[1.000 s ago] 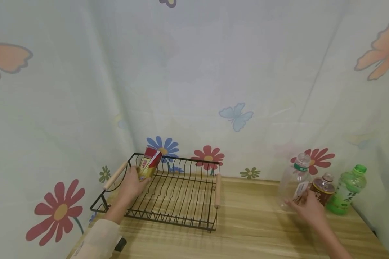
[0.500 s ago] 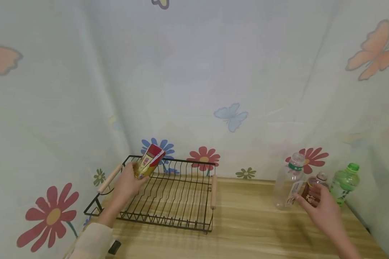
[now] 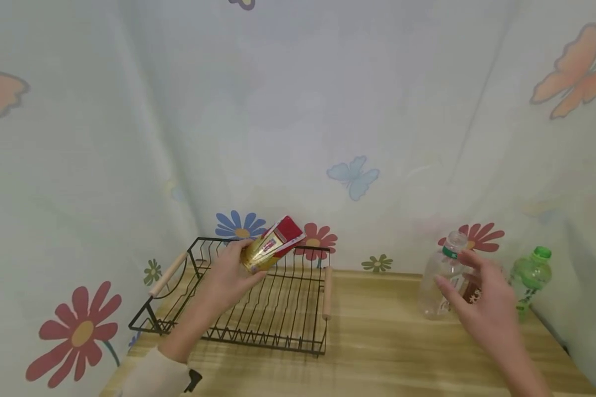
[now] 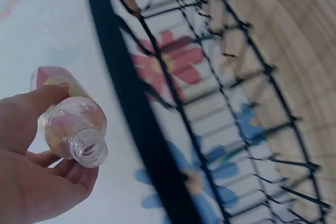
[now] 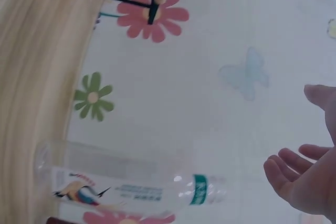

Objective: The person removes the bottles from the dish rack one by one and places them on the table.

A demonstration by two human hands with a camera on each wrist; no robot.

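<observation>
My left hand (image 3: 228, 278) grips a small clear plastic bottle with a red and gold label (image 3: 274, 245), tilted above the wire rack (image 3: 327, 292). In the left wrist view, its uncapped neck (image 4: 88, 148) points toward the camera, and thumb and fingers wrap its body. Over on the right, my right hand (image 3: 491, 303) is raised with thumb and fingers spread, holding nothing. Behind it stand a large clear bottle with a green neck band (image 3: 433, 286), a brown-labelled bottle (image 3: 473, 292) mostly hidden by the hand, and a green bottle (image 3: 532, 270).
The black rack has wooden handles and sits at the left of the wood-grain table (image 3: 377, 353). A white curtain (image 3: 298, 110) printed with flowers and butterflies hangs close behind and at both sides. A small black object (image 3: 192, 380) shows beside the left sleeve.
My left hand has carried the red and gold bottle rightward over the rack, tilting it further. My right hand has risen away from the brown-labelled bottle, its fingers spreading.
</observation>
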